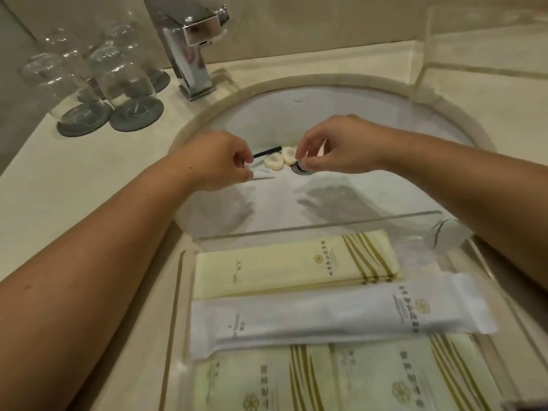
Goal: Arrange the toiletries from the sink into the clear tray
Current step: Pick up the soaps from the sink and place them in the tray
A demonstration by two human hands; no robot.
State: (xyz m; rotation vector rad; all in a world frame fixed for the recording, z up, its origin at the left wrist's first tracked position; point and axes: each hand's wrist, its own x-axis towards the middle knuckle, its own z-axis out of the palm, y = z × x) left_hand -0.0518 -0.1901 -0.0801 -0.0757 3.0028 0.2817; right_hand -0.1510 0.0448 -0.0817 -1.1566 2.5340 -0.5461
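Head view: my left fingers pinched a sachet, right fingers a small white item; best lifted straight up, clear of soaps.

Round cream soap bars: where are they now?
Head view: the two round cream soap bars lie in the white sink basin, just left of the metal drain, between the left hand and right hand.

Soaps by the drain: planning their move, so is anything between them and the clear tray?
Nothing visible. From the soaps the basin lies bare up to the clear tray, at its far wall, and its top is open.
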